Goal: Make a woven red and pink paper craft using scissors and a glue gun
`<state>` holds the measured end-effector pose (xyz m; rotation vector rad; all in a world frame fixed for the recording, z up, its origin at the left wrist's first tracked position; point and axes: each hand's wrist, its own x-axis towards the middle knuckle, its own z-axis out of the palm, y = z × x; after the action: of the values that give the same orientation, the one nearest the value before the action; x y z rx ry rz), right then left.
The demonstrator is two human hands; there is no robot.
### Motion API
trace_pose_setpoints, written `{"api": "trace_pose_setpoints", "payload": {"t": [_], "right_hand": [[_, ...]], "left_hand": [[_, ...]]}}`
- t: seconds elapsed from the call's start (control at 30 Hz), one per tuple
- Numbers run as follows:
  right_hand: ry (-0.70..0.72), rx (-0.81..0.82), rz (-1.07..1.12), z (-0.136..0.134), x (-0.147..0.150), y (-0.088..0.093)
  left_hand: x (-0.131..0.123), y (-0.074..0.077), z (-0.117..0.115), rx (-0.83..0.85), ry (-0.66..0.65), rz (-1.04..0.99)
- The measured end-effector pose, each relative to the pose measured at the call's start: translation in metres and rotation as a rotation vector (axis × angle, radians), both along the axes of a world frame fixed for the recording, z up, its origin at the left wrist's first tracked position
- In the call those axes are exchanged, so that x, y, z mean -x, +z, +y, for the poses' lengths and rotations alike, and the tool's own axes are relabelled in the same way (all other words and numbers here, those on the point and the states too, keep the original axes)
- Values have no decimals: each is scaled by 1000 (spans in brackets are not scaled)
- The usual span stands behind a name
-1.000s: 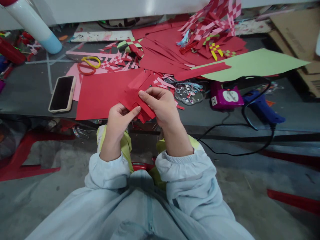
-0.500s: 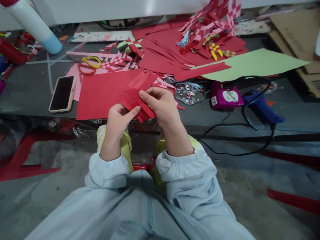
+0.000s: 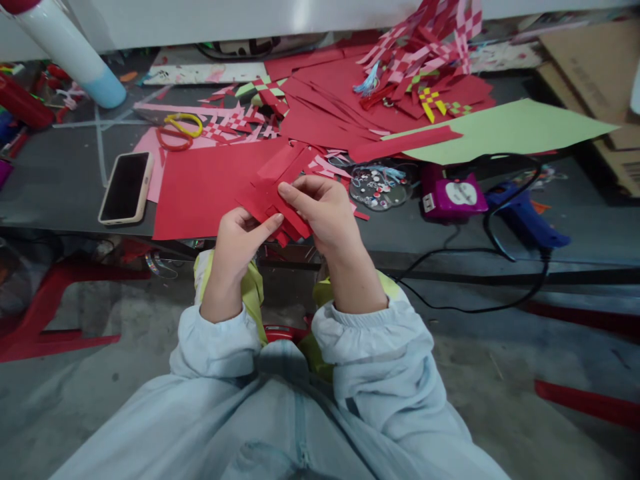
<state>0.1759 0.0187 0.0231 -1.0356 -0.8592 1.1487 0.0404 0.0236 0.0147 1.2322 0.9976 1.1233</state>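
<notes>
Pinching the red paper strips (image 3: 265, 192), the left hand (image 3: 237, 241) and the right hand (image 3: 326, 208) are both holding them in narrow grips near the worktop's (image 3: 55, 190) front edge. A red sheet (image 3: 197, 193) is lying partly behind the strips; a phone (image 3: 125, 188) is resting left of that sheet.

The dark table (image 3: 65, 177) bears paper (image 3: 200, 190) and a phone (image 3: 126, 188).

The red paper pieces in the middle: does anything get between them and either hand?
Nothing visible does: the left hand and right hand hold the red paper pieces directly, thumbs on top. Underneath, the paper hides the fingertips.
</notes>
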Motion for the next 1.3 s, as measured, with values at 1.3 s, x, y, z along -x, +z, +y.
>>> {"api": "trace_pose_setpoints", "payload": {"t": [1.3], "right_hand": [[145,18,-80,-5,-5,5]], "left_hand": [[19,-1,-3,-934,490,625]]}}
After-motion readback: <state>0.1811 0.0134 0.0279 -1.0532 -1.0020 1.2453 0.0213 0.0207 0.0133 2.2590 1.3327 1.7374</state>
